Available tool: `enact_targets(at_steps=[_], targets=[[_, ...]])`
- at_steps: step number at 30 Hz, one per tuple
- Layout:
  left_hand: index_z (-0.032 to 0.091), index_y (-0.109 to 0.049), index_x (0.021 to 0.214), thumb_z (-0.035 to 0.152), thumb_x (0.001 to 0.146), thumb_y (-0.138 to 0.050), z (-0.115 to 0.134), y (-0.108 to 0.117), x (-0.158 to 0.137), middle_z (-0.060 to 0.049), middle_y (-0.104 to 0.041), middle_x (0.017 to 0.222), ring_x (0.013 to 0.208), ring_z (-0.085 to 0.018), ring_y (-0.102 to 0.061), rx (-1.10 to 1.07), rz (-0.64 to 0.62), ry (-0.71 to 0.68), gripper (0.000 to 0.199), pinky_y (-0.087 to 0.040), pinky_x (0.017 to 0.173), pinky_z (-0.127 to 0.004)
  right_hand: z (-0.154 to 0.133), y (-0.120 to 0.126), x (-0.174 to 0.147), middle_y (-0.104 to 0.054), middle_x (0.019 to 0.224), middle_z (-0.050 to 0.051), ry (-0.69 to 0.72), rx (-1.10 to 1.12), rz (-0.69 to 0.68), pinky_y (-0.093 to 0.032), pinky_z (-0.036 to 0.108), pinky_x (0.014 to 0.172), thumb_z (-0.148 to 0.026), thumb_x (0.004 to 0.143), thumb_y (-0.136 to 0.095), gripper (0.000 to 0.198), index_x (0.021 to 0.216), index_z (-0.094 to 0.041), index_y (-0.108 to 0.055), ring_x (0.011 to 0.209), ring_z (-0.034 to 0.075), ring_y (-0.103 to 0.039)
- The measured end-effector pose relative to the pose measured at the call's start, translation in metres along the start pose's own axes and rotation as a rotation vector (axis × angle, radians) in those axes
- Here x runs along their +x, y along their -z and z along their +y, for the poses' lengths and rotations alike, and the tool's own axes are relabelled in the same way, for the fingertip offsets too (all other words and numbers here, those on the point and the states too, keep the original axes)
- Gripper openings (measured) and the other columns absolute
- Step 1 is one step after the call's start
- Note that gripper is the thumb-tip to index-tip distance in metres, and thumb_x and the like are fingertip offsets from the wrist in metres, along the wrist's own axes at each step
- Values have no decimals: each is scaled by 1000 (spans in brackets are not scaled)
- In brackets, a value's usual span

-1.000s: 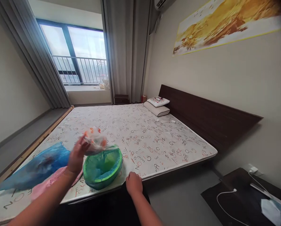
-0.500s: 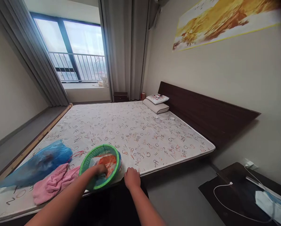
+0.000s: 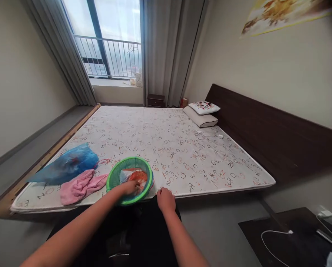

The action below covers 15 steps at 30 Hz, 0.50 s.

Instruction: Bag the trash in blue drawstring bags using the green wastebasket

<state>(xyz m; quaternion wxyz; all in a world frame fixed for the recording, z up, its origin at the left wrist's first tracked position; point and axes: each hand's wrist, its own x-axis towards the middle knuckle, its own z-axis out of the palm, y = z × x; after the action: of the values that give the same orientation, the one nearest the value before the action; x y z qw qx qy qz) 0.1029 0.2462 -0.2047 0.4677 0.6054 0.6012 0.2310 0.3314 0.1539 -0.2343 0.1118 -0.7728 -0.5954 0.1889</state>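
A green plastic basket (image 3: 113, 174) stands at the near edge of the mattress (image 3: 143, 126). Inside it lie an orange plastic bag (image 3: 139, 175) and a whitish, see-through plastic bag (image 3: 124, 175). My left hand (image 3: 129, 188) reaches over the near rim into the basket, its fingers curled against the orange bag; the fingertips are partly hidden. Right of the basket, my right hand (image 3: 166, 200) rests closed by the mattress edge and my dark-clothed leg, with no object showing in it. Left of the basket lies a crumpled pink towel (image 3: 81, 187).
A blue plastic bag (image 3: 71, 163) lies beyond the towel. Two stacked pillows (image 3: 201, 115) sit by the dark headboard (image 3: 255, 115). At the lower right, a dark low table (image 3: 262, 233) carries a white cable (image 3: 266, 243). A wooden bed rail (image 3: 57, 148) runs along the left.
The view has tilted down and turned left, so things appear shifted right. My left hand stays in the basket; my right hand remains by the mattress edge.
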Motion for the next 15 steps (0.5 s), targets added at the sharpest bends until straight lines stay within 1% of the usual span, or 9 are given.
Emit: enact_targets(at_steps=[2,3,5,6,7,8,11,13,15], targets=[[24,-76,89,30,73,-72,-2,27,-15,-9,-78,97,100,-30,-70,-46,40,-46,18,-50,96,-36,1,0,0,-74,103,14,13,33,1,-42,37,79,-38,103,-35,41,96,-20,-71,100,30,-67],[23,-75,99,30,77,-70,-7,41,-25,-8,-76,109,112,-29,-66,-115,177,-93,24,-46,103,-35,2,0,1,-74,103,14,19,61,-1,-42,36,79,-41,104,-32,44,95,-21,-71,99,29,-67],[24,-68,116,29,83,-67,-24,63,-47,-7,-68,131,130,-26,-55,-351,559,-29,33,-41,110,-33,5,0,1,-75,103,13,14,146,-16,-41,35,79,-46,104,-28,49,94,-22,-70,97,27,-67],[24,-62,124,30,86,-64,-36,69,-58,-8,-61,140,135,-26,-51,-410,654,34,38,-41,110,-34,6,0,2,-75,102,13,-3,204,-31,-41,34,79,-48,104,-27,50,94,-23,-70,96,27,-68],[22,-58,127,29,88,-63,-49,71,-68,-11,-60,141,134,-27,-52,-471,699,106,39,-45,107,-37,7,-1,3,-75,102,12,-29,277,-44,-42,34,79,-51,103,-27,51,94,-24,-70,96,26,-68],[20,-56,126,28,89,-61,-62,70,-75,-15,-61,136,127,-29,-58,-533,699,186,37,-50,100,-39,6,-1,5,-75,103,12,-68,383,-52,-42,35,81,-53,102,-29,50,94,-24,-70,98,27,-67],[16,-58,114,26,91,-59,-91,55,-87,-18,-69,114,98,-28,-72,-704,559,361,24,-57,78,-40,-3,-3,14,-74,111,11,-177,760,-43,-44,36,90,-59,94,-44,44,97,-24,-70,108,29,-65],[18,-60,114,28,93,-61,-100,44,-88,-17,-70,114,94,-25,-74,-825,440,369,24,-58,77,-37,-16,-6,20,-73,116,11,-210,925,-35,-46,36,93,-61,89,-52,45,106,-23,-67,111,28,-65],[22,-61,120,33,93,-65,-103,37,-86,-14,-68,123,97,-22,-73,-957,303,338,30,-59,78,-34,-31,-11,24,-72,120,11,-226,1007,-56,-51,35,88,-63,86,-55,53,119,-23,-62,108,26,-67]])
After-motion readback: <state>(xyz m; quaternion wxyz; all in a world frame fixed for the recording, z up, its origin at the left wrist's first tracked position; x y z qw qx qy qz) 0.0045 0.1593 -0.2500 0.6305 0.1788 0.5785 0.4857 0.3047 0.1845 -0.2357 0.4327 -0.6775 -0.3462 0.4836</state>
